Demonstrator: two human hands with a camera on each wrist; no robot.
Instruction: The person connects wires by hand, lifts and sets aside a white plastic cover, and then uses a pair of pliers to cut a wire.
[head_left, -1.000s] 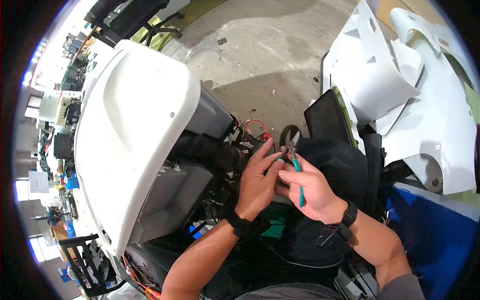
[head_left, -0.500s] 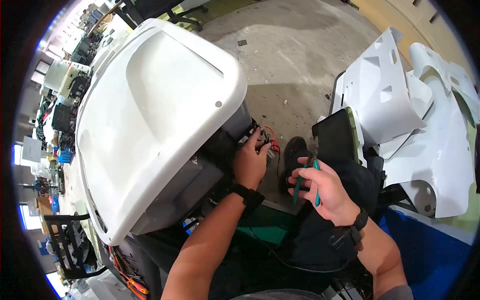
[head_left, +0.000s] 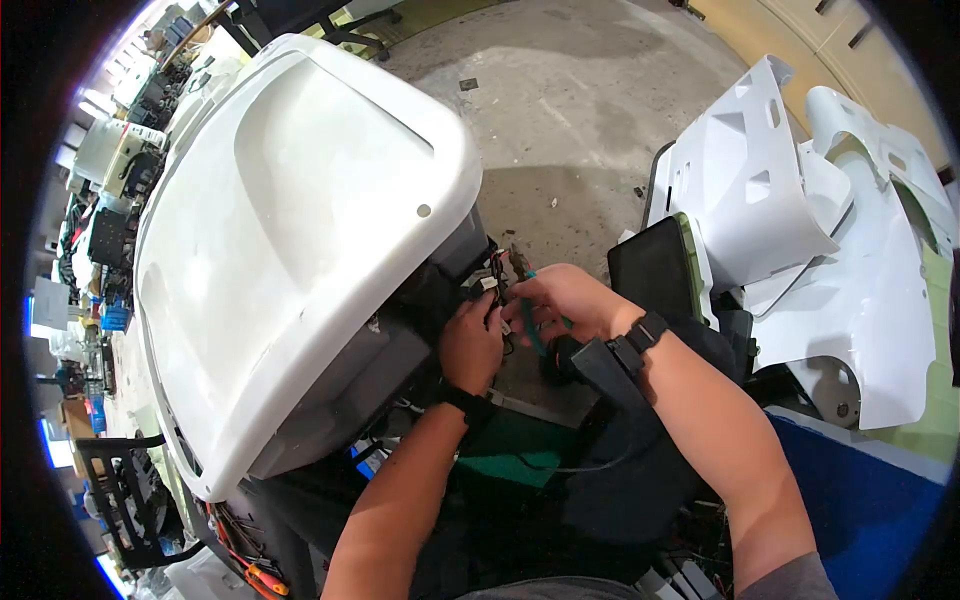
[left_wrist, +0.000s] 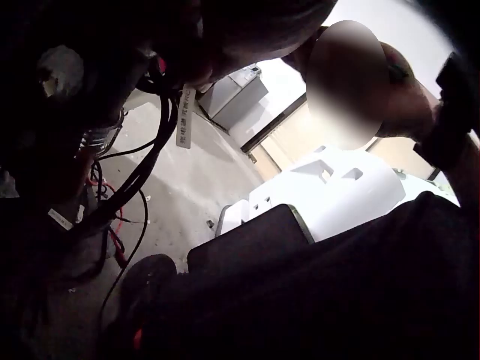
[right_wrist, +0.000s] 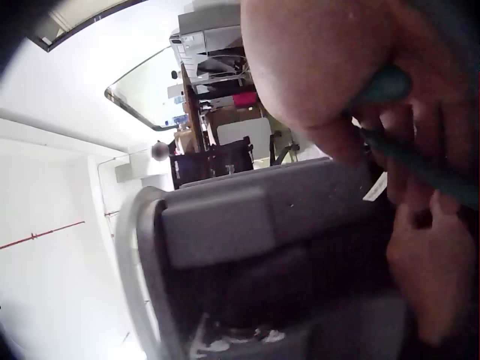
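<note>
Below the edge of a large white shell (head_left: 330, 180), the left hand (head_left: 472, 345) pinches dark cables at a bundle of wiring (head_left: 497, 268). The left wrist view has black cables (left_wrist: 139, 184) running to the shadowed fingers, beside a printed tag (left_wrist: 184, 120). Close on its right, the right hand (head_left: 570, 295) grips teal-handled pliers (head_left: 530, 322), whose metal head reaches the wiring. From the right wrist, a teal handle (right_wrist: 424, 169) lies across the curled fingers of the right hand (right_wrist: 330, 67). Exactly what the pliers' tips touch cannot be told.
White molded panels (head_left: 750, 190) and a black flat panel (head_left: 650, 265) stand at the right. A blue bin (head_left: 850, 490) is at lower right. Tools with orange handles (head_left: 265, 582) lie at lower left. A black shoe (left_wrist: 150, 277) is near the cables.
The right hand has moved left with the pliers, turning them to the wiring beside the left hand. The left hand went from near the right hand to the wiring.
</note>
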